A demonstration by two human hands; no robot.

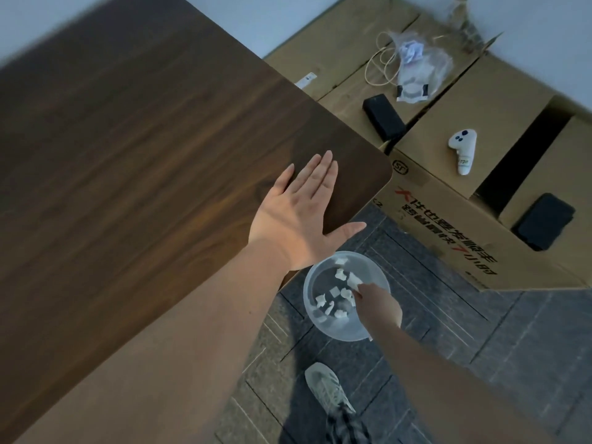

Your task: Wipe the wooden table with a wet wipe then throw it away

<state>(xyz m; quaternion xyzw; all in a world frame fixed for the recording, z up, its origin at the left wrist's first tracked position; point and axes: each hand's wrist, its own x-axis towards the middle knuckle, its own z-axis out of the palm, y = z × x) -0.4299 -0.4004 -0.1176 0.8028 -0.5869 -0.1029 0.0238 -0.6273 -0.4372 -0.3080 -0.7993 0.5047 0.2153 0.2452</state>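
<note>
The wooden table (144, 155) fills the left of the view, and the left hand (298, 216) lies flat on its near corner, fingers spread and gripping nothing. To its right and below the table edge, the right hand (378, 304) reaches into a clear bin (320, 322) on the floor, pinching 1 white crumpled wet wipe (354, 280) at its fingertips above several wads already inside. To finish well, part the fingers over the bin's middle, so the damp wipe drops inside the rim.

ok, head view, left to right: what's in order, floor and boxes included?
wooden table → left hand → clear bin → black block → white controller → black phone-like slab
</note>
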